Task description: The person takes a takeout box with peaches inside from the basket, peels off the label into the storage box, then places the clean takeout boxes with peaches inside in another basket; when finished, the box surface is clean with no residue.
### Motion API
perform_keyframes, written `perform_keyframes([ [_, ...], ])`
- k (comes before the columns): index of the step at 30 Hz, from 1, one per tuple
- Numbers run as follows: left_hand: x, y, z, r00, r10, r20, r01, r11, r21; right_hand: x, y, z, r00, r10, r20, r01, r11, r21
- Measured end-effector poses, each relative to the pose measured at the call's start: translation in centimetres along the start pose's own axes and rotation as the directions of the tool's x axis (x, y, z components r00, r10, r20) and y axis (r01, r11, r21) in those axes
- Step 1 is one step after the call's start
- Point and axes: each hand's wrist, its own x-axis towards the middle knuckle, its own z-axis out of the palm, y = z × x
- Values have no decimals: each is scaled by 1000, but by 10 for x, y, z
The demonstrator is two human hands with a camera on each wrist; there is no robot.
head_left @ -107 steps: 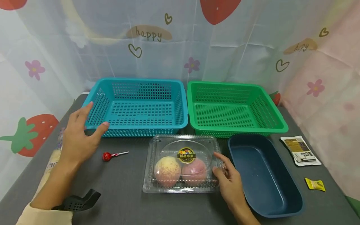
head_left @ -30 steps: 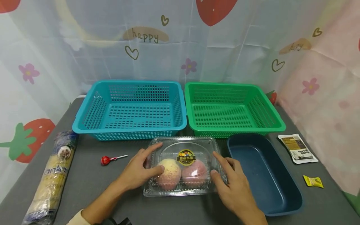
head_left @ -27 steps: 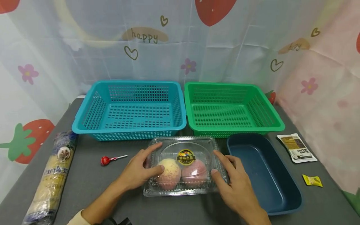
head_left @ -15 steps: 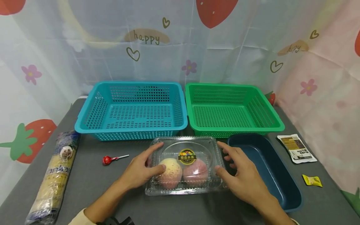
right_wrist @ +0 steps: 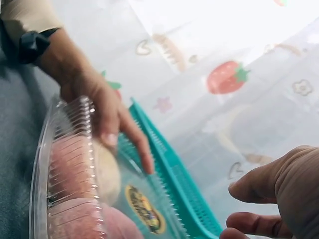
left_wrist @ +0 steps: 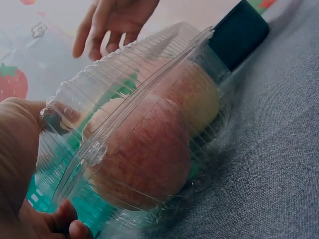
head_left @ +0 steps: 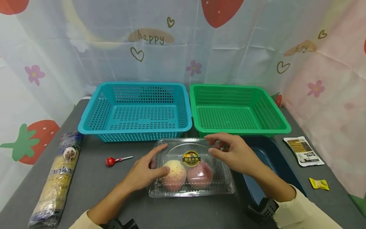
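A clear plastic fruit box (head_left: 217, 190) with a round gold-and-black label lies on the grey table. Through its lid show two peaches, one yellowish (head_left: 174, 176) and one pink (head_left: 200, 176). My left hand (head_left: 143, 173) grips the box's left side, thumb on the lid by the yellowish peach. In the left wrist view, fingertips (left_wrist: 65, 214) of that hand curl at the box's edge. Over the box's far right corner hovers my right hand (head_left: 235, 156), fingers loosely bent; the right wrist view shows a gap between its thumb and fingers, holding nothing.
Behind the box stand a blue basket (head_left: 134, 132) and a green basket (head_left: 243, 131). A dark blue tub (head_left: 286, 173) is partly hidden under my right arm. A lollipop (head_left: 111, 161) and a long bread pack (head_left: 57, 181) lie left; a white-and-brown packet (head_left: 304, 151) and yellow candy (head_left: 319, 183) lie right.
My left hand came from beside the blue basket to the box's left side. The right hand let go of the right side and rose over the far right corner.
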Motion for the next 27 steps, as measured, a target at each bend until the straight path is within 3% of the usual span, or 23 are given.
perform_keyframes([
  [11,0,2,3,1000,-2,9,2,1000,-6,29,10,24,995,30,93,-25,999,-47],
  [27,1,-3,2,1000,-6,7,6,1000,-14,40,12,48,991,101,89,-88,987,-136],
])
